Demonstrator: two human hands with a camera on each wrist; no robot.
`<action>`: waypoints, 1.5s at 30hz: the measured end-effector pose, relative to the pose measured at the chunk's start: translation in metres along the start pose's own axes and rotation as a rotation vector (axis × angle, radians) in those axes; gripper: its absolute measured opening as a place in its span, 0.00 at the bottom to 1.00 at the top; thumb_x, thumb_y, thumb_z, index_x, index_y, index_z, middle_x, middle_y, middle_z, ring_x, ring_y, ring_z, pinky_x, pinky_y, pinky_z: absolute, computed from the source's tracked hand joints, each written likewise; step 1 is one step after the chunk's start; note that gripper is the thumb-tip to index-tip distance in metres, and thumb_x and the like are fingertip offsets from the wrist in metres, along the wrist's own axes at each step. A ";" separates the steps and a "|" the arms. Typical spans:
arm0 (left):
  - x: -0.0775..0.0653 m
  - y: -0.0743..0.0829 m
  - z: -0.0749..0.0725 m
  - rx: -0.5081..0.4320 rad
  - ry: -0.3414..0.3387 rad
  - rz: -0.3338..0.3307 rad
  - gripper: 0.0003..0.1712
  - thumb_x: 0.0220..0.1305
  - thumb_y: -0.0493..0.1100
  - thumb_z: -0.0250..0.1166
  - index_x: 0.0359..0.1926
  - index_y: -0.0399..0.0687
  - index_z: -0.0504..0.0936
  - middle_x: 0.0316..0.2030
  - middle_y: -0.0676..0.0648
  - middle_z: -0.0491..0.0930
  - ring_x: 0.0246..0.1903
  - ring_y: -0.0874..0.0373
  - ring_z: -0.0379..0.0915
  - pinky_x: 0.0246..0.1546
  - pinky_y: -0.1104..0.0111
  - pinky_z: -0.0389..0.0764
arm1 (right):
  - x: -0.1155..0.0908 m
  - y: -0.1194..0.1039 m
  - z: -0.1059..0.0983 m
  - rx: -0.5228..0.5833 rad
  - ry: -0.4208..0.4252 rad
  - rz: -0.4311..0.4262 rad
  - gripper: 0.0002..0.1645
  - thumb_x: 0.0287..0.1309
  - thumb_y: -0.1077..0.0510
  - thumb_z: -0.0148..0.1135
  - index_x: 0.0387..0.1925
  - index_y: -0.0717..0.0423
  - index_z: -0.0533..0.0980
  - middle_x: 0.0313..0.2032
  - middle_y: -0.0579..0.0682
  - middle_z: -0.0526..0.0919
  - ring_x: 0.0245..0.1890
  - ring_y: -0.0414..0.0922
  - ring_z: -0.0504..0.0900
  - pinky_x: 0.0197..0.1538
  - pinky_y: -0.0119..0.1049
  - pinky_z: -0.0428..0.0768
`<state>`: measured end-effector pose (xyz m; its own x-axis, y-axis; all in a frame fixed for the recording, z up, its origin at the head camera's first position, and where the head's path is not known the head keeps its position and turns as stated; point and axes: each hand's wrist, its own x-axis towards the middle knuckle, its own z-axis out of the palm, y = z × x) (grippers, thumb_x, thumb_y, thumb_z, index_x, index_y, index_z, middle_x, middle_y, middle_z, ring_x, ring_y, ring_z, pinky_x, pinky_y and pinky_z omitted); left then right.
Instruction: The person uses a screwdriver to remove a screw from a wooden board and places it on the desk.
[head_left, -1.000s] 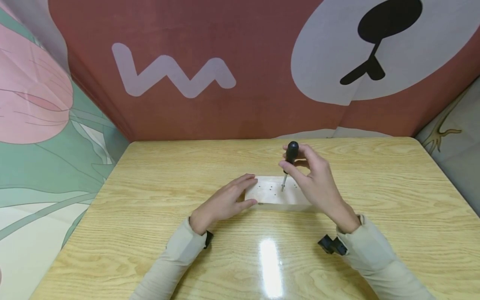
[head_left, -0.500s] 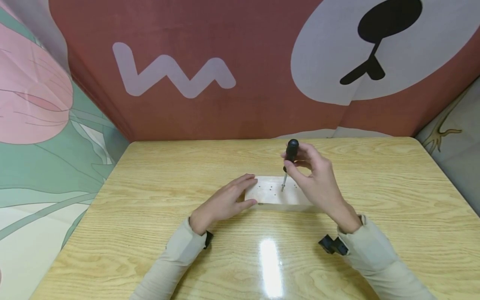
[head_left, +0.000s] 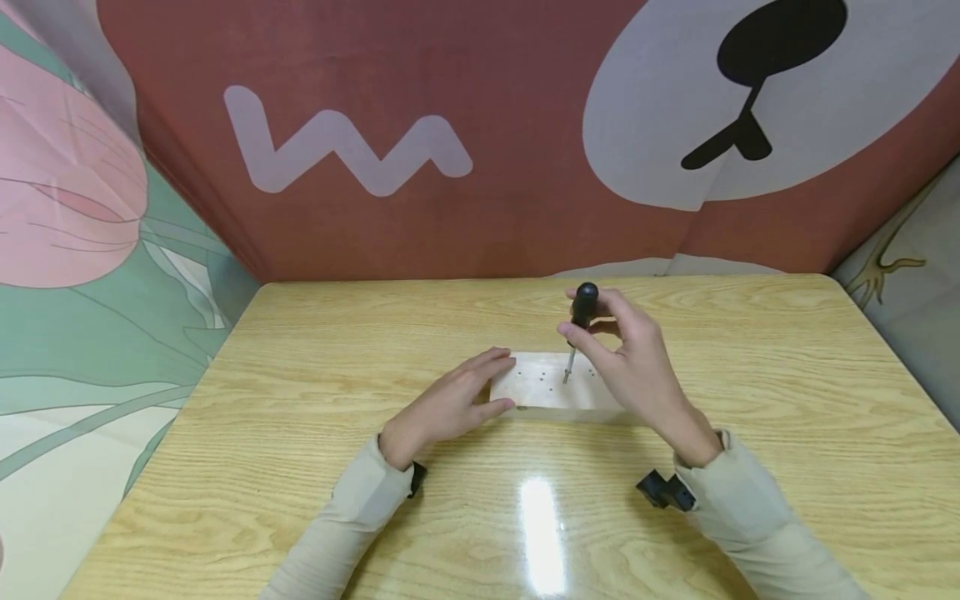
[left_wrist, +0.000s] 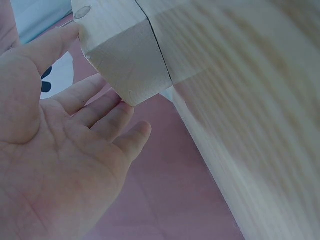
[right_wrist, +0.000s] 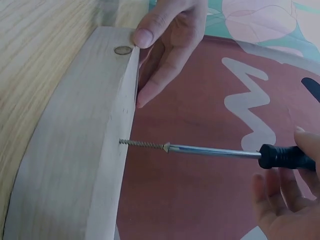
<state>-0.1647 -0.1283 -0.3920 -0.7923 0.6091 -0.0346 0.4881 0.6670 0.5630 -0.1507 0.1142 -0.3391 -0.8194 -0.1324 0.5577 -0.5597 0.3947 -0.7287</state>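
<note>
A pale wooden block (head_left: 536, 392) with several small holes in its top lies on the table. My left hand (head_left: 453, 396) holds its left end, thumb on the near side and fingers over the top toward the far edge. My right hand (head_left: 637, 358) grips a black-handled screwdriver (head_left: 585, 304) between thumb and fingers, nearly upright above the block. In the right wrist view, the screwdriver's metal shaft (right_wrist: 215, 151) meets the head of a long threaded screw (right_wrist: 145, 144). The screw's tip enters the block face, with most of its thread still showing.
The wood-grain table (head_left: 360, 333) extends around the block on all sides. A fabric backdrop (head_left: 450, 225) with printed shapes rises behind its far edge. Black wrist cameras (head_left: 666, 490) sit at both sleeve cuffs.
My right thumb and fingers shifted around the screwdriver handle and back, with the handle turning and tilting slightly. The left hand and the block stay in place.
</note>
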 end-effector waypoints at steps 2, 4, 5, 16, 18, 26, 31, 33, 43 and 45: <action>0.000 0.000 0.000 0.003 -0.003 0.000 0.36 0.71 0.53 0.61 0.74 0.44 0.63 0.75 0.44 0.58 0.76 0.49 0.50 0.75 0.53 0.59 | 0.000 0.001 -0.001 -0.013 0.011 -0.009 0.23 0.57 0.67 0.70 0.55 0.61 0.78 0.39 0.53 0.84 0.39 0.32 0.79 0.43 0.18 0.79; 0.000 0.000 0.000 0.004 -0.005 -0.001 0.36 0.71 0.53 0.61 0.74 0.44 0.63 0.75 0.44 0.58 0.76 0.49 0.51 0.75 0.53 0.59 | 0.000 0.001 -0.002 -0.003 0.021 -0.008 0.24 0.53 0.68 0.72 0.53 0.62 0.78 0.37 0.54 0.84 0.37 0.32 0.79 0.42 0.18 0.80; 0.000 0.000 0.000 0.003 -0.005 0.000 0.37 0.71 0.53 0.61 0.74 0.44 0.63 0.75 0.44 0.58 0.76 0.49 0.51 0.75 0.53 0.59 | 0.000 0.001 -0.002 0.003 0.024 -0.005 0.25 0.52 0.68 0.72 0.53 0.63 0.77 0.37 0.54 0.84 0.37 0.31 0.79 0.42 0.18 0.80; 0.000 -0.001 0.001 0.003 -0.003 -0.006 0.37 0.71 0.54 0.61 0.74 0.46 0.63 0.76 0.46 0.58 0.76 0.51 0.50 0.75 0.54 0.59 | -0.002 -0.002 -0.003 0.014 0.022 0.003 0.22 0.55 0.69 0.70 0.53 0.63 0.78 0.40 0.56 0.87 0.41 0.26 0.80 0.44 0.19 0.81; 0.000 -0.001 0.001 0.001 -0.003 -0.005 0.37 0.71 0.54 0.61 0.74 0.46 0.63 0.76 0.46 0.57 0.76 0.51 0.50 0.75 0.54 0.59 | -0.002 -0.002 -0.004 0.017 0.022 0.003 0.22 0.55 0.69 0.70 0.53 0.63 0.78 0.40 0.56 0.87 0.41 0.26 0.80 0.44 0.19 0.81; 0.000 -0.002 0.001 0.001 -0.003 -0.007 0.37 0.71 0.54 0.61 0.74 0.46 0.63 0.76 0.46 0.58 0.77 0.51 0.50 0.75 0.54 0.59 | -0.001 -0.003 -0.005 0.019 0.025 -0.006 0.22 0.54 0.70 0.70 0.52 0.63 0.78 0.40 0.55 0.87 0.41 0.27 0.81 0.44 0.20 0.82; 0.000 -0.002 0.001 0.006 -0.001 -0.009 0.37 0.71 0.54 0.61 0.74 0.46 0.63 0.76 0.46 0.58 0.76 0.51 0.51 0.75 0.54 0.59 | -0.001 -0.002 -0.005 0.020 0.020 -0.007 0.23 0.54 0.70 0.70 0.53 0.63 0.78 0.40 0.55 0.87 0.41 0.28 0.81 0.44 0.21 0.82; 0.000 -0.002 0.001 0.007 -0.003 -0.009 0.37 0.71 0.55 0.60 0.74 0.46 0.63 0.76 0.46 0.58 0.76 0.51 0.51 0.75 0.54 0.59 | -0.001 -0.002 -0.005 0.017 0.016 -0.007 0.23 0.53 0.70 0.71 0.53 0.64 0.77 0.40 0.56 0.87 0.41 0.28 0.81 0.44 0.21 0.82; -0.001 0.000 0.000 0.004 -0.005 -0.007 0.36 0.71 0.54 0.60 0.74 0.46 0.63 0.76 0.45 0.57 0.76 0.50 0.50 0.75 0.54 0.59 | -0.001 -0.003 -0.005 0.007 0.011 -0.007 0.23 0.53 0.70 0.71 0.52 0.64 0.77 0.40 0.55 0.87 0.41 0.27 0.81 0.44 0.21 0.82; -0.001 0.000 0.000 0.005 -0.003 -0.005 0.36 0.71 0.54 0.60 0.74 0.46 0.63 0.76 0.45 0.57 0.76 0.50 0.51 0.75 0.54 0.59 | -0.001 -0.003 -0.005 0.006 0.009 -0.006 0.23 0.54 0.70 0.71 0.52 0.64 0.77 0.40 0.55 0.87 0.41 0.27 0.81 0.44 0.21 0.83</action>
<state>-0.1646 -0.1292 -0.3920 -0.7934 0.6074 -0.0402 0.4861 0.6719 0.5588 -0.1471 0.1181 -0.3354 -0.8151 -0.1263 0.5654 -0.5650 0.3888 -0.7277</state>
